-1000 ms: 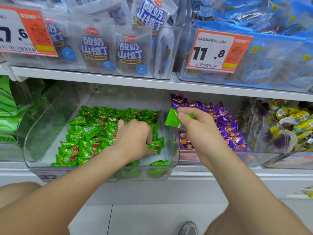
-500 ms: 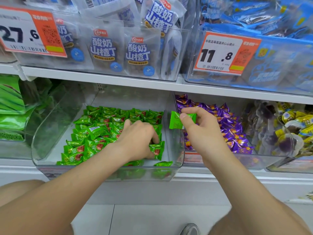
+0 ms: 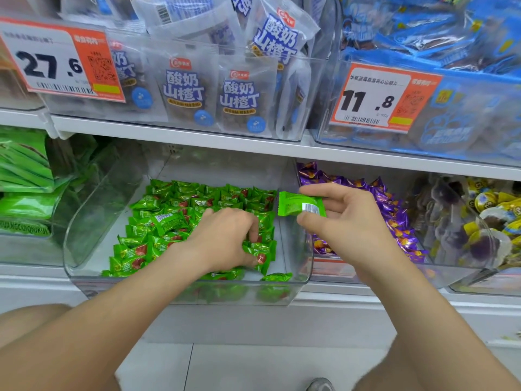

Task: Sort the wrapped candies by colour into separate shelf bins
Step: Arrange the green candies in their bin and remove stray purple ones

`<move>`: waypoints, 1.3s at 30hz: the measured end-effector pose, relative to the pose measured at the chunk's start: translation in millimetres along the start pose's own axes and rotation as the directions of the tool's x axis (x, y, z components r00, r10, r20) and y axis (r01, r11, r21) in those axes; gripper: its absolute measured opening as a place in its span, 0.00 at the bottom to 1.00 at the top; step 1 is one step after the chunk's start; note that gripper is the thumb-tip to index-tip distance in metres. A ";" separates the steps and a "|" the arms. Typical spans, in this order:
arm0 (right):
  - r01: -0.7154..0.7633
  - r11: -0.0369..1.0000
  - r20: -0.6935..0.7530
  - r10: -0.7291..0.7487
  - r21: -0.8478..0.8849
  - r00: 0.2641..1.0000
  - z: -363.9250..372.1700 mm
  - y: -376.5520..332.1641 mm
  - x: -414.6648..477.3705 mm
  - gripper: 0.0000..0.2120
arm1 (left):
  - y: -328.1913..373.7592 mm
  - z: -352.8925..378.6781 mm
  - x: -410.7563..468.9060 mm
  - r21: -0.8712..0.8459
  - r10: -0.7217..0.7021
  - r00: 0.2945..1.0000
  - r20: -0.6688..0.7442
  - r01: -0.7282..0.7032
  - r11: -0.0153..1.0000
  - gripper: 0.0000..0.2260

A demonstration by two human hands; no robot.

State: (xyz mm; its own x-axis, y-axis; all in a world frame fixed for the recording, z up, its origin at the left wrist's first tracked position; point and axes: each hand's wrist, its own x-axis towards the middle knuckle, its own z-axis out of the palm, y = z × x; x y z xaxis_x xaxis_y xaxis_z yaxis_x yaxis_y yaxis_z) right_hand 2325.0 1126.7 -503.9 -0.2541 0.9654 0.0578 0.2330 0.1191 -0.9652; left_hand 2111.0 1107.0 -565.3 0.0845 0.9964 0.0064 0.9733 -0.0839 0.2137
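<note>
A clear shelf bin (image 3: 84, 227) on the lower shelf holds several green wrapped candies (image 3: 158, 221). My left hand (image 3: 225, 238) reaches into it, its fingers curled round green candies near the bin's right front. My right hand (image 3: 344, 218) pinches a single green candy (image 3: 298, 206) between thumb and fingers, held above the wall between the green bin and the bin of purple candies (image 3: 394, 213) on its right.
A bin with yellow and dark candies (image 3: 485, 221) stands further right. Green packets (image 3: 25, 176) fill the bin on the left. The upper shelf (image 3: 197, 139) carries bins of white-blue pouches and blue packs with price tags. Grey floor lies below.
My right hand has carried the green candy slightly up and leftward over the divider. My left hand stays in the green bin, its fingers closing on candies.
</note>
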 end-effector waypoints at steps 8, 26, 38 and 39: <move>0.245 0.782 0.134 -0.206 -0.573 0.969 9.7 8.7 -3.4 0.07 | 7.9 -34.6 -16.6 -0.529 0.159 0.941 -0.297 -0.301 0.793 0.20; 0.300 0.801 0.129 -0.273 -0.518 0.953 10.6 15.0 0.4 0.10 | 4.4 -3.8 -7.2 -0.077 0.070 0.997 0.038 -0.066 0.995 0.12; 0.309 0.795 0.131 -0.284 -0.522 0.950 10.6 17.7 3.0 0.09 | 5.4 -9.4 -10.9 0.208 0.198 0.968 0.155 -0.228 0.951 0.12; 0.309 0.794 0.128 -0.286 -0.523 0.950 10.9 18.1 3.0 0.10 | 5.3 -9.7 -11.2 0.195 0.212 0.967 0.139 -0.236 0.952 0.13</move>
State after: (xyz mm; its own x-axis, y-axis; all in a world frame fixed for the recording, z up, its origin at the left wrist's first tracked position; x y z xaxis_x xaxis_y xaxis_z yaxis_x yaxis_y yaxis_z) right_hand 2318.3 1129.2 -524.0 -0.4281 0.8532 0.2979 0.5970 0.5145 -0.6156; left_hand 2113.1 1095.6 -554.8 0.3174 0.9446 -0.0840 0.9482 -0.3176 0.0110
